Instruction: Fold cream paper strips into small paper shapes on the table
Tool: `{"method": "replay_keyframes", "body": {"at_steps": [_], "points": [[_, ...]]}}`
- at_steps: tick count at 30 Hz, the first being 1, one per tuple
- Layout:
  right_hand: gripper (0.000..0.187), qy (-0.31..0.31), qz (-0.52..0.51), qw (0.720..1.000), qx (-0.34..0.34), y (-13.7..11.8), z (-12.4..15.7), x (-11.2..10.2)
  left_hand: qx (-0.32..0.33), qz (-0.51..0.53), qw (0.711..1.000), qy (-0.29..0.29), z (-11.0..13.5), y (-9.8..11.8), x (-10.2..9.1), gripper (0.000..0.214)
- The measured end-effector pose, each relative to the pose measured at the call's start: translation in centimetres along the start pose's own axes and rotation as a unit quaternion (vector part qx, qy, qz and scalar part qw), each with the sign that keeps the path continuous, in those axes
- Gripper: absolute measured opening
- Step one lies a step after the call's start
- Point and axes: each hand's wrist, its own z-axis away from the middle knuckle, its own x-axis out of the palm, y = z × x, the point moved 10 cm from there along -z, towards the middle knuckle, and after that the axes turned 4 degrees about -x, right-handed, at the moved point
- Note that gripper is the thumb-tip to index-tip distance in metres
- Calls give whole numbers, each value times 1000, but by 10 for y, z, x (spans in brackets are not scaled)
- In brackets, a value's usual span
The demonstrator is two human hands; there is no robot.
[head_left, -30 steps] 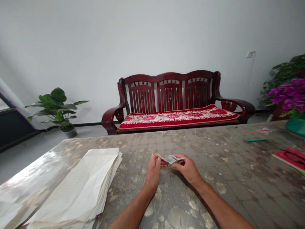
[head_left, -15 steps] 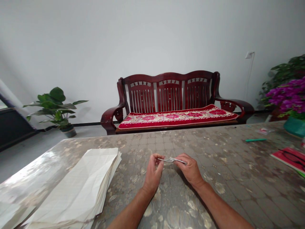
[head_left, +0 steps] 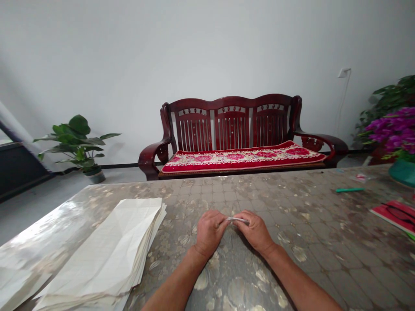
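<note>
Here we go, the left hand [head_left: 209, 231] and the right hand [head_left: 254, 231] are coming in close together, and both are pinching a narrow folded paper strip [head_left: 237, 220] between their fingers! That strip is sitting edge-on between the two hands, right over the middle of the table [head_left: 292, 203], which is wearing a shiny clear cover over its patterned top.

Just off to the left, a big stack of folded paper sheets [head_left: 106, 246] is lying across the table's corner. Over on the far right, a green marker [head_left: 349, 190] is lying near the edge, a red book [head_left: 394, 214] is sitting with glasses [head_left: 397, 212] on top, and purple flowers [head_left: 395, 134] are spilling over a teal pot [head_left: 403, 172].

Beyond the table, a dark red wooden bench [head_left: 227, 129] is standing against the wall, carrying a red floral cushion [head_left: 243, 157], with a leafy potted plant [head_left: 78, 144] standing to its left.
</note>
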Motion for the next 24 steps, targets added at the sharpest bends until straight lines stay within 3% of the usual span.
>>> {"method": "replay_keyframes", "body": {"at_steps": [9, 17, 24], "points": [[18, -79, 92, 991, -54, -4, 2, 11, 35, -10, 998, -45, 7, 1, 1, 22], [23, -118, 117, 983, -73, -9, 5, 12, -15, 6, 993, -114, 8, -9, 12, 25], [11, -98, 129, 984, -74, -11, 4, 7, -70, 38, 988, -134, 11, -21, 13, 10]]}}
